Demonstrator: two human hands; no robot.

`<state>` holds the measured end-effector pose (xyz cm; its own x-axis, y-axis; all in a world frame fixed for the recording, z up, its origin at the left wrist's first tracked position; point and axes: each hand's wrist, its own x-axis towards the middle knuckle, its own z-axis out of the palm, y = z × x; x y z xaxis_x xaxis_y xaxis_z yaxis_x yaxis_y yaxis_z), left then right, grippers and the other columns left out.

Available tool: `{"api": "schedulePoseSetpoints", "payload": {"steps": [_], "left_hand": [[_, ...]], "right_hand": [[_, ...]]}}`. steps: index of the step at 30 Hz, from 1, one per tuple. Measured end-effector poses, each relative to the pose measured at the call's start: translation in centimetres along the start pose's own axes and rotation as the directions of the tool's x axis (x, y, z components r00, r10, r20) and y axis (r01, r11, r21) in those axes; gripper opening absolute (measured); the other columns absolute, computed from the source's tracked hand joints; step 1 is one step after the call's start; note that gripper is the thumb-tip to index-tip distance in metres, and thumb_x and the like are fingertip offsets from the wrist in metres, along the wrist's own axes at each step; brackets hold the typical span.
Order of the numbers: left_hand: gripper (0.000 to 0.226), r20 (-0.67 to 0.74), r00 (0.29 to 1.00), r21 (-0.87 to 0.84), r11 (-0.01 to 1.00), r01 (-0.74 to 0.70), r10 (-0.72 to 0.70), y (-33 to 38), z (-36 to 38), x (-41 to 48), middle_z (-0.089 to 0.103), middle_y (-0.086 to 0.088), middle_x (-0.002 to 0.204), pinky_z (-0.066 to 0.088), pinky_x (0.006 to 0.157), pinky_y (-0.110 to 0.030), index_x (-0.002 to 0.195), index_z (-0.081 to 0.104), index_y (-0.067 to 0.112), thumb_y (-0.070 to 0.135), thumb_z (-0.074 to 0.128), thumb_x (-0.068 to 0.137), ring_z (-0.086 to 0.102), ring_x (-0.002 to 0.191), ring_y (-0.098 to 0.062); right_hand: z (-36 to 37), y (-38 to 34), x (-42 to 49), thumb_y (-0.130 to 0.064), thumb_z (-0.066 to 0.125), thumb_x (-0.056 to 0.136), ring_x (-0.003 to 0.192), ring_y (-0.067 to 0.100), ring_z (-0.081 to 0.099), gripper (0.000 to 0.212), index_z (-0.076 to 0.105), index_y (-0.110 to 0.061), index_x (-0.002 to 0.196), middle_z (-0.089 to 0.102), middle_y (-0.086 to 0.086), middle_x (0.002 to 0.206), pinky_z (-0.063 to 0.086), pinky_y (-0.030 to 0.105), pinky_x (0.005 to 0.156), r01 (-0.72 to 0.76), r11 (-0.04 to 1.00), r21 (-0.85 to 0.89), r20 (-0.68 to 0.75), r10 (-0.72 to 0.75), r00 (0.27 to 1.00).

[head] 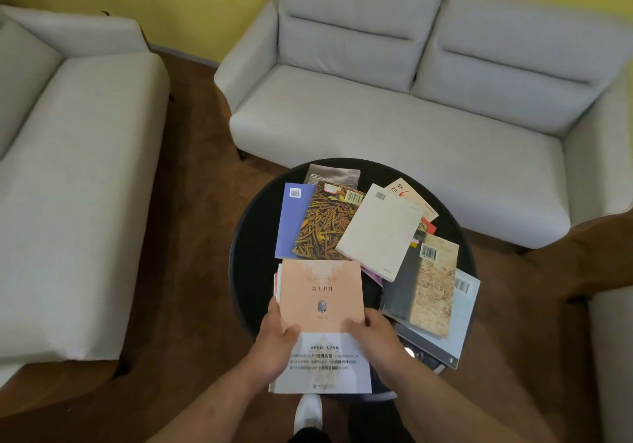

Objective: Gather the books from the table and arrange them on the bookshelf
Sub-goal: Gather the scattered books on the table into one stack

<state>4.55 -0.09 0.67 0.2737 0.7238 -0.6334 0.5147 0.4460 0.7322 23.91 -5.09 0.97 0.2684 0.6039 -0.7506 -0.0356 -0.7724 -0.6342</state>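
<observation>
Across the top and right of the frame: grey sofa (394, 110). A second grey seat (68, 185) fills the left side. No bookshelf in view.

Centre, lower half: round black table (253, 237), most of its top covered by loose books lying flat and overlapping.
- blue book (291, 223), partly under the wheat-cover book (325, 226)
- cream book (380, 230), tilted, lying over the wheat cover's right edge
- map book (424, 281) on a pale book (464, 309) at the right rim; the pale one overhangs the table edge

Near edge of the table: peach book (322, 291), face up, with a white band across its lower end. Edges of at least one more book show under its left side, so this looks like a small gathered stack.

Left hand (279, 339) clamps the peach book's left side, thumb on the cover. Right hand (371, 333) does the same on the right side. Fingers underneath are hidden.

Bottom centre: white shoe (308, 411).

Judgement: gathering is under way and most books are still to collect.

Risks:
- The lower books may slide out on lifting if the grip catches only the top cover.
- The right forearm passes just beside the overhanging pale book, and a brush could tip that pile to the floor.
- Glossy covers stacked askew may fan apart in carrying.
</observation>
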Motion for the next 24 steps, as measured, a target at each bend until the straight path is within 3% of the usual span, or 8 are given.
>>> {"api": "schedulePoseSetpoints", "payload": {"steps": [3,6,10,11,14,17,20,24], "left_hand": [[0.051,-0.014,1.000,-0.122,0.992,0.021,-0.023,-0.3,-0.4,-0.5,0.058,0.005,0.131,0.053,0.097,-0.035,0.139,0.034,0.040,0.011,0.052,0.101,0.059,0.119,-0.018],[0.060,-0.024,0.999,-0.175,0.984,0.022,-0.027,-1.3,-0.9,-0.7,0.063,0.003,0.136,0.053,0.101,-0.051,0.143,0.039,0.044,0.025,0.060,0.090,0.065,0.118,-0.022],[0.071,0.043,0.998,-0.161,0.985,0.061,-0.055,-1.4,-0.3,-0.6,0.054,0.004,0.143,0.048,0.108,-0.047,0.157,-0.001,0.046,0.022,0.043,0.106,0.060,0.124,-0.022],[0.070,0.055,0.997,-0.201,0.977,0.065,-0.055,-1.4,-0.2,-0.6,0.055,0.004,0.141,0.049,0.107,-0.047,0.156,-0.002,0.048,0.020,0.040,0.108,0.061,0.122,-0.022],[0.059,0.033,0.997,-0.372,0.925,0.079,-0.072,-1.6,0.0,-0.4,0.059,0.002,0.136,0.055,0.094,-0.044,0.149,0.009,0.053,0.021,0.037,0.109,0.064,0.114,-0.021],[0.051,0.039,0.980,-0.565,0.805,0.183,-0.195,-1.1,0.5,0.0,0.064,-0.008,0.130,0.058,0.077,-0.045,0.155,0.023,0.039,0.032,0.040,0.108,0.067,0.107,-0.031],[0.040,0.088,0.974,-0.563,0.797,0.221,-0.207,-1.2,0.4,0.7,0.072,-0.012,0.118,0.060,0.074,-0.049,0.145,0.043,0.036,0.042,0.041,0.105,0.072,0.102,-0.035],[0.038,0.092,0.980,-0.449,0.872,0.197,-0.175,-1.3,0.2,0.9,0.074,-0.005,0.117,0.060,0.075,-0.043,0.144,0.043,0.038,0.041,0.037,0.107,0.074,0.101,-0.027]], "right_hand": [[0.4,0.3,-0.2,-0.015,0.065,0.093,0.096,0.026,0.070,0.024,0.056,-0.015,0.116,0.068,0.007,0.109,0.060,0.048,0.088,-0.004,1.000,0.003,-0.025,0.004,1.000],[0.5,0.2,-0.4,-0.017,0.063,0.096,0.099,0.024,0.069,0.024,0.054,-0.018,0.118,0.067,0.003,0.111,0.059,0.048,0.091,0.000,1.000,-0.005,0.002,0.000,1.000],[0.9,0.3,-0.8,-0.018,0.055,0.099,0.100,0.019,0.068,0.027,0.052,-0.030,0.123,0.067,-0.004,0.113,0.059,0.042,0.090,0.031,0.999,-0.043,0.013,-0.031,0.999],[1.0,0.5,-0.8,-0.018,0.055,0.100,0.100,0.020,0.068,0.028,0.053,-0.031,0.124,0.068,-0.003,0.114,0.059,0.044,0.090,0.033,0.999,-0.028,0.016,-0.033,0.999],[0.9,1.0,-0.7,-0.019,0.055,0.101,0.100,0.022,0.071,0.034,0.054,-0.032,0.132,0.071,-0.001,0.118,0.060,0.045,0.088,0.008,0.998,0.057,0.053,-0.011,0.999],[0.6,1.0,-0.9,-0.021,0.055,0.103,0.104,0.031,0.071,0.033,0.051,-0.025,0.136,0.073,0.009,0.119,0.058,0.051,0.090,-0.149,0.948,0.281,0.200,0.094,0.975],[0.5,1.1,-1.1,-0.026,0.053,0.104,0.111,0.036,0.068,0.033,0.048,-0.024,0.136,0.070,0.015,0.123,0.054,0.055,0.097,-0.228,0.901,0.368,0.284,0.125,0.951],[0.3,1.4,-1.1,-0.024,0.048,0.106,0.108,0.033,0.069,0.030,0.044,-0.030,0.135,0.068,0.013,0.124,0.057,0.050,0.092,-0.138,0.923,0.360,0.261,0.042,0.964]]}}
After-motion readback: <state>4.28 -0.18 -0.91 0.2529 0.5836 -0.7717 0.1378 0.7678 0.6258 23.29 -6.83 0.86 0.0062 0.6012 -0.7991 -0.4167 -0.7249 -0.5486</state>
